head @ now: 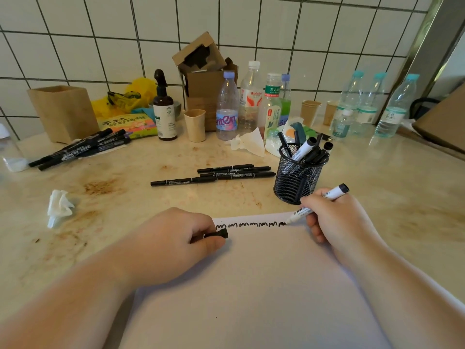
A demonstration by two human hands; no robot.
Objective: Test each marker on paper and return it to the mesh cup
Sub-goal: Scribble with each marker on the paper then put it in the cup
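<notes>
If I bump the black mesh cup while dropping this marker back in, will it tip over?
Probably it slides or rocks first. The mesh cup looks light, being open wire, and the markers lean out past its rim, so it is likely top-heavy. The counter looks smooth, which favours sliding over toppling.

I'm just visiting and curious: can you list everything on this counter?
Black wire mesh cup: one, holding markers, right of centre.
Loose slim black markers: four, mid-counter; more piled far left.
White sheet of paper: one, black scribbles on top edge.
Clear plastic bottles: several, along the tiled wall.
Brown pump bottle: one, back left.
Crumpled white tissue: one, left.
Left hand: holds black cap.
Right hand: writing with white-barrelled marker.
</notes>
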